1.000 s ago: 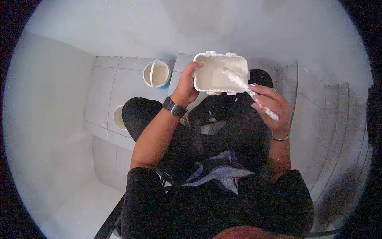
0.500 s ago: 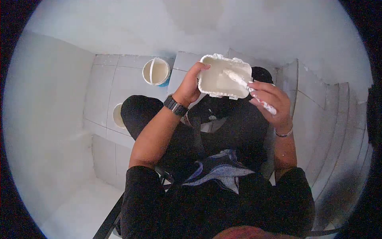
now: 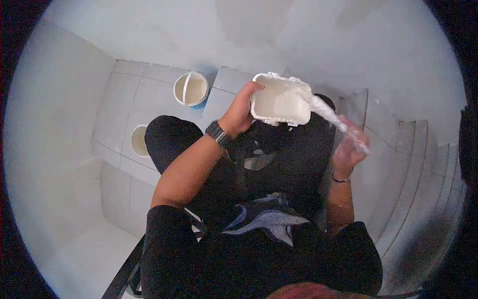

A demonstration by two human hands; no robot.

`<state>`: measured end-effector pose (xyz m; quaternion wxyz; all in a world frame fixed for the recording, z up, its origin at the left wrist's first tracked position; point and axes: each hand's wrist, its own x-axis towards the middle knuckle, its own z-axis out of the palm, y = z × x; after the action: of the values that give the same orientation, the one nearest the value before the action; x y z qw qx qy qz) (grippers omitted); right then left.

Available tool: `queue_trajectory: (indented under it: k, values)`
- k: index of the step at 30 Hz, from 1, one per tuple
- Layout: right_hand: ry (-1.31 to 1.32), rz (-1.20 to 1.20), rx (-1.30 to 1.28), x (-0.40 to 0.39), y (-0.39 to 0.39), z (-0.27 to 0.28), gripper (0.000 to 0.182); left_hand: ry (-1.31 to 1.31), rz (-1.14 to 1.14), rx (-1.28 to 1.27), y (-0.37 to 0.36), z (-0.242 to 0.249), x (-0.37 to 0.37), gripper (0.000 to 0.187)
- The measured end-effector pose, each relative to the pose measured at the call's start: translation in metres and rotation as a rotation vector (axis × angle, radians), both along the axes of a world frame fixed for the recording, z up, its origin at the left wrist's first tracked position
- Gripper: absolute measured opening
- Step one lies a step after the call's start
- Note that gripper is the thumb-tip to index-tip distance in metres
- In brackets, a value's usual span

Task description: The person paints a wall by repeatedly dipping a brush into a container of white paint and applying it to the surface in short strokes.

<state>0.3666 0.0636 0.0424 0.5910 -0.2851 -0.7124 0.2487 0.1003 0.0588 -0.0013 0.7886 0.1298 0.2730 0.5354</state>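
Observation:
A white rectangular tub with a crusted, paint-caked rim is held above my lap. My left hand grips its left side, thumb over the rim and the other fingers mostly hidden beneath. Off-white material coats the inside. My right hand, blurred by motion, is closed around the handle of a white-smeared brush. The brush slants up and left, its head at the tub's right rim.
A white bucket with a raised handle stands on the tiled floor, beyond my left knee. Another pale container is beside that knee. Steps rise at the right, and a patchy wall stands ahead.
My right hand has moved down with the brush, whose head has shifted from inside the tub to its right rim. The tub stays in my left hand, and the view has shifted slightly.

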Motion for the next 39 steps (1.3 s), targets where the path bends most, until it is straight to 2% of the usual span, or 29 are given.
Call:
queue_trajectory:
  k: [1,3,4,5,9,11,12,13,15,16,20,22,24,28,29,31,32,33,35,36,38,39]
  values:
    - [-0.189,-0.012,0.034,0.001,-0.002,-0.001,0.018,0.032,0.038,-0.021,0.0,-0.001,0.002,0.048]
    - [-0.345,-0.019,0.096,0.002,-0.01,0.002,0.019,0.052,0.075,-0.02,0.001,0.002,0.004,0.049]
    - [-0.263,-0.003,0.027,0.002,-0.014,-0.003,0.018,0.036,0.049,-0.004,-0.001,0.006,0.003,0.049]
    - [-0.338,-0.023,0.087,0.004,-0.016,-0.002,0.017,0.02,0.021,0.011,-0.003,0.008,0.002,0.049]
    - [-0.281,-0.039,0.034,0.0,-0.015,-0.017,0.018,0.017,0.001,0.006,-0.004,0.01,0.003,0.052]
    - [0.361,-0.193,-0.388,-0.008,-0.017,-0.026,0.015,-0.002,0.007,-0.001,-0.005,0.01,0.004,0.053]
    - [0.489,-0.164,-0.592,-0.012,-0.016,-0.017,0.019,-0.022,0.012,-0.003,-0.005,0.01,0.005,0.053]
    - [0.493,-0.175,-0.581,-0.009,-0.015,-0.019,0.019,-0.039,0.011,-0.009,-0.005,0.009,0.005,0.054]
    - [0.832,-0.035,-0.997,-0.002,-0.011,-0.027,0.024,-0.019,-0.009,-0.011,-0.005,0.01,0.006,0.056]
    - [0.891,0.015,-1.062,-0.001,-0.01,-0.027,0.025,-0.009,-0.003,-0.025,-0.006,0.012,0.008,0.058]
    - [0.997,-0.051,-1.126,-0.002,0.004,-0.031,0.025,-0.046,-0.037,-0.014,-0.005,0.007,0.006,0.061]
    - [1.129,-0.026,-0.972,0.006,0.028,-0.014,0.026,-0.047,-0.036,-0.011,-0.002,0.003,0.007,0.061]
    - [1.006,-0.054,-0.743,0.011,0.05,0.016,0.026,-0.035,-0.034,-0.028,-0.003,0.007,0.005,0.06]
    - [0.536,-0.3,-0.078,0.002,0.089,0.083,0.024,-0.012,-0.009,-0.063,-0.004,0.007,0.007,0.06]
    - [0.534,-0.3,-0.078,0.003,0.099,0.084,0.024,-0.002,0.002,-0.06,-0.005,0.007,0.007,0.059]
    - [-0.105,-0.552,0.58,0.009,0.114,0.085,0.02,0.005,0.014,-0.053,-0.004,0.005,0.008,0.059]
    - [-0.355,-0.609,0.693,0.011,0.112,0.082,0.017,-0.01,0.016,-0.051,-0.004,0.005,0.008,0.059]
    - [-0.356,-0.608,0.696,0.012,0.114,0.072,0.017,-0.024,0.017,-0.049,-0.003,0.004,0.008,0.059]
    - [-0.721,-0.463,0.722,0.017,0.12,0.047,0.017,-0.007,0.019,-0.057,-0.005,0.01,0.008,0.059]
    - [-0.723,-0.462,0.729,0.015,0.118,0.039,0.017,0.012,0.021,-0.065,-0.005,0.012,0.008,0.059]
    - [-0.697,-0.261,0.483,0.01,0.108,0.029,0.019,0.004,0.022,-0.061,-0.004,0.006,0.009,0.059]
    - [-0.697,-0.258,0.491,0.013,0.111,0.033,0.019,-0.004,0.03,-0.061,-0.003,0.003,0.009,0.059]
